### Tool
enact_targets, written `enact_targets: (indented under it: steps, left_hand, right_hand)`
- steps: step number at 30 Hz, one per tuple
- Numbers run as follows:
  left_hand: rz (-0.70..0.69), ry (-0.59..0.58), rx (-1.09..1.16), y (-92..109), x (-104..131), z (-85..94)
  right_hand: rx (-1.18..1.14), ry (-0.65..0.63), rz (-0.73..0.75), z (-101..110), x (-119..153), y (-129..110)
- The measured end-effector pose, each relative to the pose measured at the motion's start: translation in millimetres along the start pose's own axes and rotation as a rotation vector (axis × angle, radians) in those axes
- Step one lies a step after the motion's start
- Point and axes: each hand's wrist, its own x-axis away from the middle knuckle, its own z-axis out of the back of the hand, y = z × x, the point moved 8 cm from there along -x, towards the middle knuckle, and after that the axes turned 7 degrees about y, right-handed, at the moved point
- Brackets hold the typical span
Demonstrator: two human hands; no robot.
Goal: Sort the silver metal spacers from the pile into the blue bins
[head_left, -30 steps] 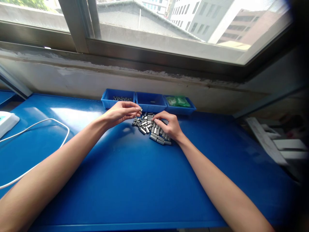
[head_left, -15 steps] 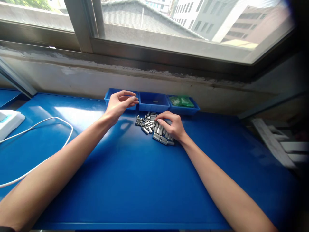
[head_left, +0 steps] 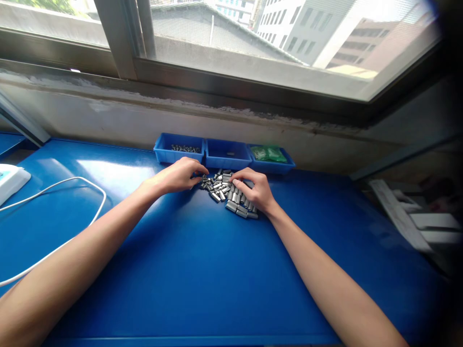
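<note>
A pile of small metal cylinders and smaller metal pieces [head_left: 219,194] lies on the blue table [head_left: 202,270]. At the pile's left edge is my left hand [head_left: 184,174], thumb and fingers apart, with nothing visible between them. My right hand [head_left: 256,189] rests over the pile's upper right, its fingertips closed near the cylinders; what they hold, if anything, is too small to make out. Behind the hands, the left blue bin [head_left: 178,156] contains many small metal pieces, and the middle blue bin [head_left: 226,162] has one small piece in it.
The right blue bin [head_left: 275,167] holds green plastic packets [head_left: 268,153]. A white cable [head_left: 104,195] curves across the table's left side beside a white device [head_left: 12,183]. The wall and window rise behind the bins.
My left hand has come down from over the left bin to the pile's left edge, uncovering that bin's contents. My right hand has stayed at the pile. The view has shifted slightly.
</note>
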Motion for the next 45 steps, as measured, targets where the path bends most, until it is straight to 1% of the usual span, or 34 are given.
enact_targets:
  steps: [5, 7, 9, 11, 13, 15, 17, 19, 22, 25, 31, 33, 34, 36, 37, 39, 41, 43, 45]
  left_hand:
    - [0.006, 0.035, -0.001, -4.8, -0.1, -2.1]
    - [0.045, 0.041, 0.036, -7.3, 0.0, -1.2]
    - [0.118, 0.063, 0.107, -10.4, 0.3, 1.1]
    - [0.232, 0.092, 0.25, -14.3, 1.1, 3.1]
    - [0.372, 0.096, 0.481, -17.2, 3.0, 1.2]
    - [0.492, 0.073, 0.735, -16.2, 5.2, -3.5]
    - [0.567, 0.067, 0.914, -13.9, 6.7, -5.6]
    - [0.626, 0.094, 1.002, -15.2, 8.1, -4.9]
    - [0.694, 0.159, 1.069, -21.5, 9.8, -3.4]
    - [0.697, 0.241, 1.118, -25.9, 8.6, -0.2]
    - [0.672, 0.576, 1.198, -37.1, 9.9, 17.6]
    - [0.671, 0.647, 1.204, -41.0, 11.7, 21.4]
    - [0.664, 0.663, 1.193, -42.0, 12.2, 22.8]
    - [0.625, 0.637, 1.118, -40.2, 11.0, 24.6]
    - [0.594, 0.591, 1.046, -37.0, 9.4, 24.5]
    - [0.493, 0.448, 0.854, -24.7, 4.1, 21.9]
    - [0.336, 0.283, 0.652, -5.4, -1.2, 15.7]
    - [0.15, 0.129, 0.491, 17.2, -3.8, 6.8]
    - [-0.002, 0.013, 0.377, 35.4, -2.8, -1.9]
  right_hand:
    - [-0.004, 0.006, 0.011, 0.1, 0.2, -1.3]
    - [-0.009, 0.003, 0.004, 0.0, 0.3, -0.9]
    - [-0.01, 0.0, -0.002, -0.1, 0.3, -0.3]
    - [-0.007, 0.001, -0.005, 0.1, 0.3, 0.5]
    - [-0.007, 0.004, -0.004, 0.5, 0.4, 1.0]
    - [-0.013, 0.006, -0.001, 0.8, 0.5, 1.2]
    - [-0.014, 0.005, -0.004, 0.9, 0.5, 1.4]
    - [-0.006, 0.005, -0.01, 0.9, 0.5, 1.7]
    - [0.005, 0.005, -0.008, 0.7, 0.5, 1.3]
    - [0.01, 0.019, -0.003, 1.2, 0.6, 2.1]
    - [0.073, 0.068, -0.023, 2.7, 0.6, 9.9]
    - [0.077, 0.062, -0.024, 1.9, 0.6, 10.5]
    - [0.076, 0.057, -0.024, 1.5, 0.5, 10.2]
    - [0.078, 0.049, -0.025, 1.1, 0.2, 8.7]
    - [0.08, 0.047, -0.026, 1.2, 0.0, 7.7]
    - [0.08, 0.047, -0.028, 1.5, -0.4, 6.2]
    - [0.08, 0.046, -0.03, 1.5, -0.5, 5.7]
    - [0.083, 0.044, -0.03, 1.1, -0.4, 6.3]
    - [0.085, 0.041, -0.031, 0.6, -0.1, 7.3]
